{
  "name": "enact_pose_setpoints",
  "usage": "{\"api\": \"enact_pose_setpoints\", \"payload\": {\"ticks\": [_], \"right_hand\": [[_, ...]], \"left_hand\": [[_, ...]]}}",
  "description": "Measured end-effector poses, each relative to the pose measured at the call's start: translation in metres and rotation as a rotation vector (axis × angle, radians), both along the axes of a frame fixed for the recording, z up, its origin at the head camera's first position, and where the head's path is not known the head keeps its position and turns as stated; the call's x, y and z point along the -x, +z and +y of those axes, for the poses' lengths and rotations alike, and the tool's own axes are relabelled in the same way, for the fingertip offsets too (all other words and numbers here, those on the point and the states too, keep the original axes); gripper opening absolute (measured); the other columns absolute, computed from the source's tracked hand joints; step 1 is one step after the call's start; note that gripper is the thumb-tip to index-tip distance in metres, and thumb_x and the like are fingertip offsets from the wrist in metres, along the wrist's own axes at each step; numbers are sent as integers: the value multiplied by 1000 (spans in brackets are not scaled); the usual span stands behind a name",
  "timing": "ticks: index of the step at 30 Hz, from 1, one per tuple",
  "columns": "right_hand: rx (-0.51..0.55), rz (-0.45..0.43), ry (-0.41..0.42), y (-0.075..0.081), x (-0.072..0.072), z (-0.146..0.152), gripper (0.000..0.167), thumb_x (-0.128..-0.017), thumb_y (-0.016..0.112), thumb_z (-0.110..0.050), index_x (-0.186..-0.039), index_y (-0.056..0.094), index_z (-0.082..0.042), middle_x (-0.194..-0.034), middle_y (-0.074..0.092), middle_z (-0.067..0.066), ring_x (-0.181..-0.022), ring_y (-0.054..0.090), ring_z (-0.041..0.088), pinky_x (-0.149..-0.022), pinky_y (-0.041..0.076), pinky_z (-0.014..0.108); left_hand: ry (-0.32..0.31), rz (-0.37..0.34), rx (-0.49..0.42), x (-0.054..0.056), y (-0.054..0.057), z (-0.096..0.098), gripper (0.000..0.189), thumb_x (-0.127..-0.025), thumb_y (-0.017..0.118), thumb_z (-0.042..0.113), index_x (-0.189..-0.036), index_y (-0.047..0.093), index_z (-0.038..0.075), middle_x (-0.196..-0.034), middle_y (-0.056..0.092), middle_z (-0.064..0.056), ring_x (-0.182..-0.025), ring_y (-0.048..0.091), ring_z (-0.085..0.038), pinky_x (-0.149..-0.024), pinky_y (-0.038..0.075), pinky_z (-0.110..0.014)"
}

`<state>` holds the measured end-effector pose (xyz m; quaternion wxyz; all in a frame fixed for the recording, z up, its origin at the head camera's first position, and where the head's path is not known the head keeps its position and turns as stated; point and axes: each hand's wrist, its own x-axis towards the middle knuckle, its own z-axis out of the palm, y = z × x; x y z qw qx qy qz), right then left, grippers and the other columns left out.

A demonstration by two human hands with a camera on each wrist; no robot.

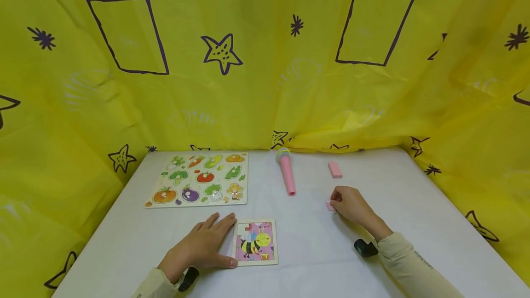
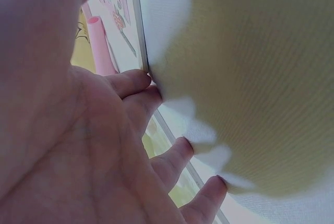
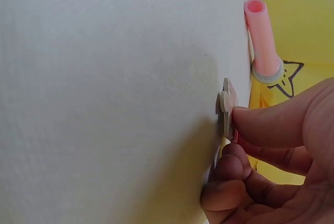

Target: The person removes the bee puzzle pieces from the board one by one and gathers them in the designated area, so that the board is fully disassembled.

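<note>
A small square bee jigsaw puzzle [image 1: 256, 243] in a pale wooden frame lies near the front of the table. My left hand [image 1: 205, 245] rests at its left side, fingers spread, with thumb and fingertips against the frame's edge. In the left wrist view those fingers [image 2: 175, 161] are extended along the table. Off to the right, my right hand [image 1: 352, 206] pinches a pink jigsaw piece [image 1: 329, 206] between thumb and fingers. Seen from the right wrist, the piece [image 3: 228, 110] stands edge-on, close over the white tabletop, with a rounded knob on its side.
A vegetable peg puzzle board [image 1: 198, 180] lies at the back left. A pink toy microphone [image 1: 287, 174] is at the back middle, and a pink block [image 1: 335, 169] lies beyond my right hand. A yellow patterned curtain [image 1: 256, 95] surrounds the white table [image 1: 306, 247].
</note>
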<state>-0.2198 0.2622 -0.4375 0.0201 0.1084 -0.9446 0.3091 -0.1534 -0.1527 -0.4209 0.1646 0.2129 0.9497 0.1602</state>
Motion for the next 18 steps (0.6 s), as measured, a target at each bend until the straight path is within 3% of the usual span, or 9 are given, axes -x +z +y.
{"api": "enact_pose_setpoints", "payload": {"ticks": [12, 18], "right_hand": [[0, 13, -12, -5, 1, 1, 7, -93, 73, 2, -89, 66, 0, -76, 60, 2, -72, 54, 19, -64, 48, 33], [34, 73, -25, -2, 0, -7, 5, -97, 69, -1, -94, 68, 3, -80, 61, 3, -76, 55, 21, -69, 49, 36]], "left_hand": [[17, -13, 8, 2, 0, 2, 106, -81, 90, 57, -163, 42, 9, -171, 37, -8, -158, 24, -45, -123, 24, -68], [-9, -10, -22, 5, -9, -3, 109, -81, 87, 63, -163, 41, 8, -171, 36, -10, -158, 23, -48, -123, 22, -71]]}}
